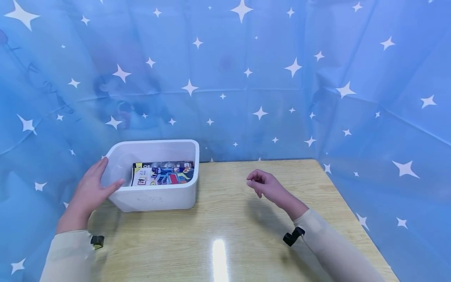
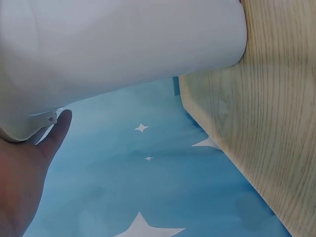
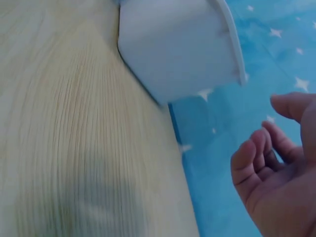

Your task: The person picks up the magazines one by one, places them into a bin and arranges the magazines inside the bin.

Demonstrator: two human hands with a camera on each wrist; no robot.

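Observation:
A white plastic bin point(image 1: 155, 199) stands on the left part of the table, with colourful printed magazines or booklets point(image 1: 169, 174) lying inside it. My left hand point(image 1: 89, 190) holds the bin at its near left corner, the thumb over the near rim and the fingers along the left side. In the left wrist view a fingertip point(image 2: 63, 121) shows against the outside of the bin below its rim. To the right, my right hand point(image 1: 267, 186) hovers above the table with loosely curled fingers and nothing in it. The right wrist view shows that hand apart from the bin point(image 3: 177, 44).
The light wooden table point(image 1: 225, 219) ends at the back and right against a blue curtain point(image 1: 225, 58) with white stars. A bright reflection lies on the tabletop near the front. Each sleeve carries a small black device point(image 1: 293, 236) at the wrist.

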